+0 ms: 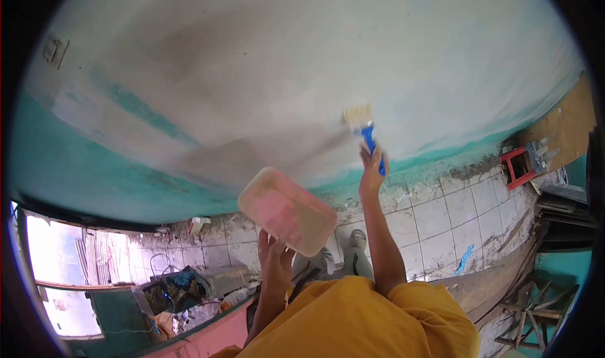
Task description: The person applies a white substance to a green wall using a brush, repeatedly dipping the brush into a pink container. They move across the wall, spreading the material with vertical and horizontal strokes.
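Observation:
My right hand [374, 166] grips the blue handle of a wide paintbrush [367, 131]. Its pale bristles point up at the wall [302, 62], touching it or very close to it. White paint covers most of that wall, with turquoise showing in patches and along the lower part. In my left hand [275, 257] is a shallow, rounded plastic tub [288, 212], pinkish and pale inside, held tilted below and left of the brush. The fingers on the tub's underside are partly hidden.
Stained white tiles [435, 219] cover the floor along the wall. A red stool [519, 168] stands at the right beside a brown board [561, 131]. Wooden frames [535, 314] lie lower right. Clutter and a dark patterned cloth [183, 289] sit lower left, near a bright doorway [63, 251].

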`<action>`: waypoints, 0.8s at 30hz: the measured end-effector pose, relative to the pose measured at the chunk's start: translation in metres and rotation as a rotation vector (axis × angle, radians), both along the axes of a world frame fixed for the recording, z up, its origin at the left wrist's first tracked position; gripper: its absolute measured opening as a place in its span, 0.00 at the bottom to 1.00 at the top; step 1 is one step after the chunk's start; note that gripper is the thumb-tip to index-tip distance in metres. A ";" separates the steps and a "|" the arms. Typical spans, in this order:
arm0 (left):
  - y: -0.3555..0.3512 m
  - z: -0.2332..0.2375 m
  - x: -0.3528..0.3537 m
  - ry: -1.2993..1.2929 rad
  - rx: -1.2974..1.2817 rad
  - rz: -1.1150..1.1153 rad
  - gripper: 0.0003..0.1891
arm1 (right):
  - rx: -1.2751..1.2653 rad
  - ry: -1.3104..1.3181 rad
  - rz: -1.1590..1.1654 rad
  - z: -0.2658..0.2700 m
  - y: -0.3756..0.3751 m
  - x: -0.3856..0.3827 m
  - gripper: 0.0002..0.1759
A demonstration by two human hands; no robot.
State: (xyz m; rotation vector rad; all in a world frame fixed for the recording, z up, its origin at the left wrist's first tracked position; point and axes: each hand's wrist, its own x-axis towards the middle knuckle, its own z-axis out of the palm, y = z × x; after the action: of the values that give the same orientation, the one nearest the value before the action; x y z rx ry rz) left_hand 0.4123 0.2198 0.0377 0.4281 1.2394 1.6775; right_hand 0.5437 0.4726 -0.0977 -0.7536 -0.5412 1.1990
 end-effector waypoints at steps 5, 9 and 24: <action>-0.001 0.004 -0.031 -0.091 0.041 0.007 0.33 | -0.364 -0.208 0.020 -0.112 -0.014 0.002 0.21; -0.002 0.003 -0.074 -0.078 0.027 -0.044 0.33 | -0.272 -0.359 0.033 -0.022 -0.008 -0.014 0.19; -0.019 -0.015 -0.191 -0.040 -0.033 -0.170 0.31 | -0.081 0.003 -0.167 -0.042 -0.030 -0.079 0.23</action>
State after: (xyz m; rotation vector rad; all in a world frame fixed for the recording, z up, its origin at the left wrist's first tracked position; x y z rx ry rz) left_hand 0.2216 0.2004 0.0223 0.4648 1.1666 1.5131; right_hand 0.4646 0.4428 -0.1398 -0.8494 -0.4199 1.0714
